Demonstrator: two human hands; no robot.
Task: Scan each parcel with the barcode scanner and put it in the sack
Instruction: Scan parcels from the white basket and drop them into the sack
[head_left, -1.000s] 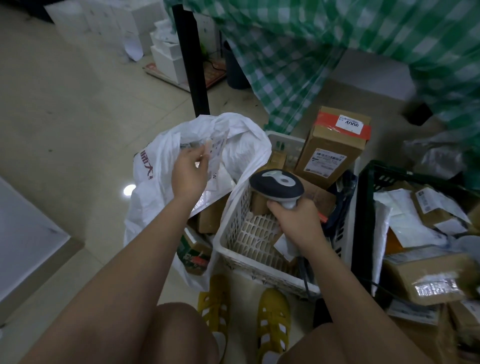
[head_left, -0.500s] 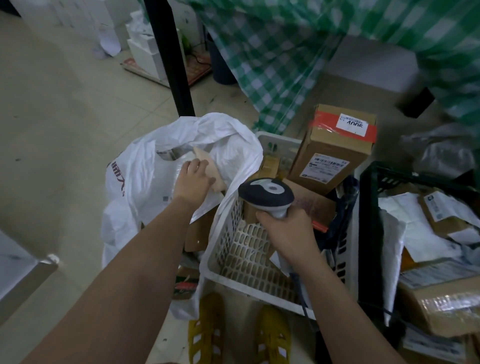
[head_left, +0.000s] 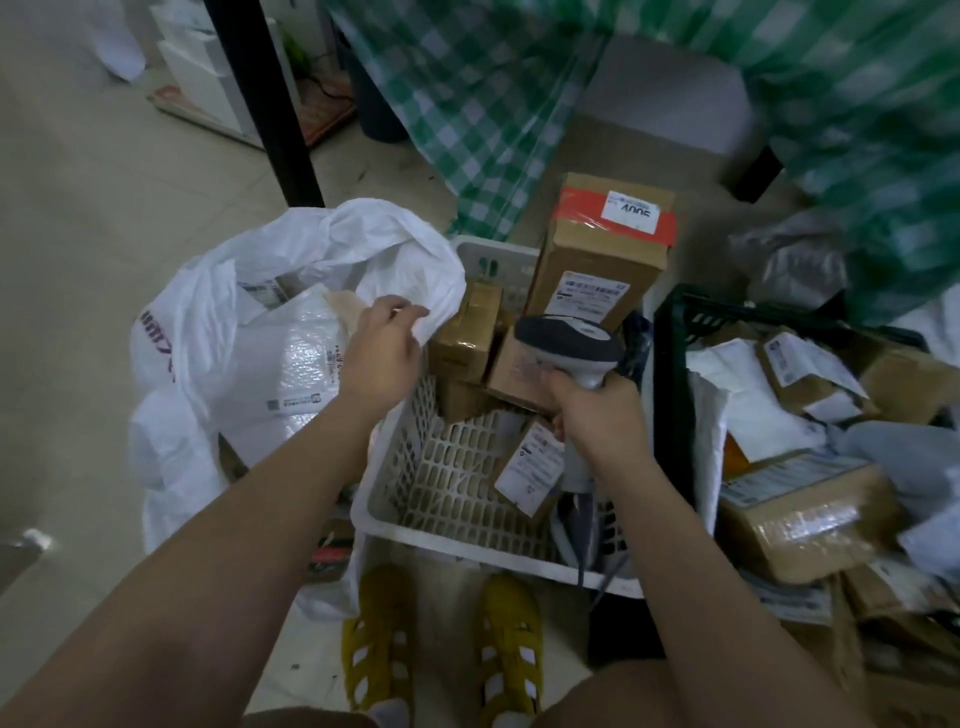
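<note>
Head view, itemised. Barcode scanner (head_left: 569, 340): gripped by the handle in the right hand (head_left: 597, 415), fingers curled round it, held over the white perforated basket (head_left: 447, 483). Left hand (head_left: 382, 348): positioned at the rim of the white sack (head_left: 218, 332), fingers loosely bent, nothing seen to be held. White bubble-wrap parcel (head_left: 298, 369): lodged inside the sack. Tall cardboard box (head_left: 605, 254) with red tape: stood upright at the basket's far end. Small labelled parcel (head_left: 530, 467): leaned inside the basket.
</note>
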